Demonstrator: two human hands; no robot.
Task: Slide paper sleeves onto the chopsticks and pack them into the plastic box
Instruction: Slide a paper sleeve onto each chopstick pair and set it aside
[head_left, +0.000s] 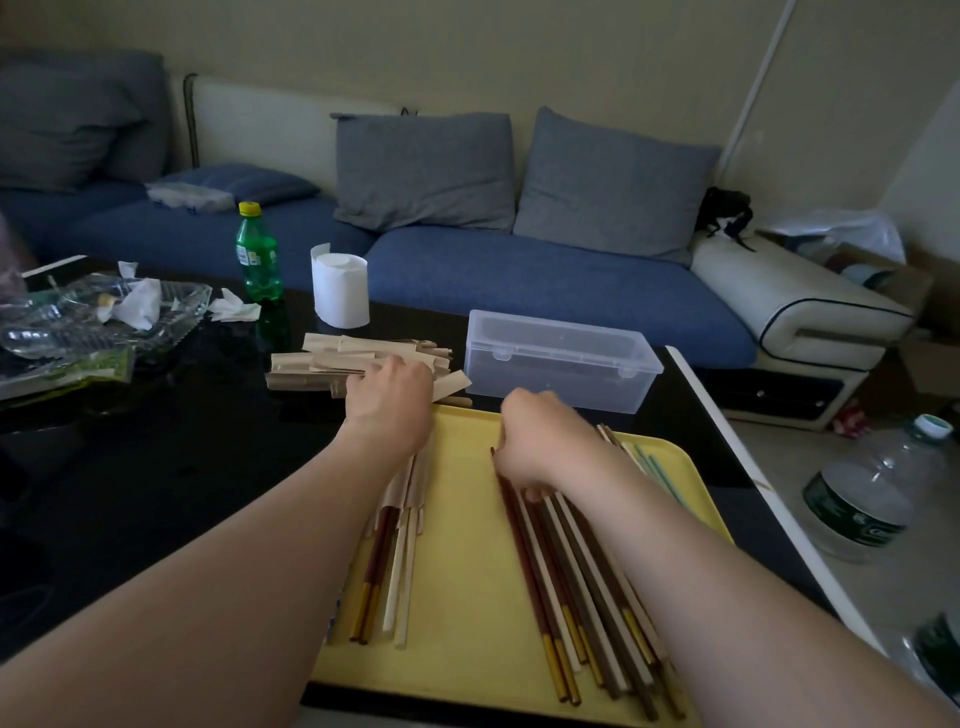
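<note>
A yellow tray (467, 525) lies on the black table. On its right side lies a heap of bare chopsticks (587, 582), brown, pale and green. Several chopsticks with paper sleeves (397, 525) lie at the tray's left. My right hand (545, 441) is curled over the far ends of the bare chopsticks and grips some. My left hand (392, 397) reaches past the tray's far edge onto a pile of tan paper sleeves (332, 364), fingers curled on them. A clear plastic box (561, 361) with its lid closed stands beyond the tray.
Behind the sleeves stand a roll of tissue (340, 291) and a green bottle (258, 254). A glass dish (98, 317) with crumpled paper sits at far left. A blue sofa (519, 275) runs behind the table. Water bottles (867, 499) stand on the floor at right.
</note>
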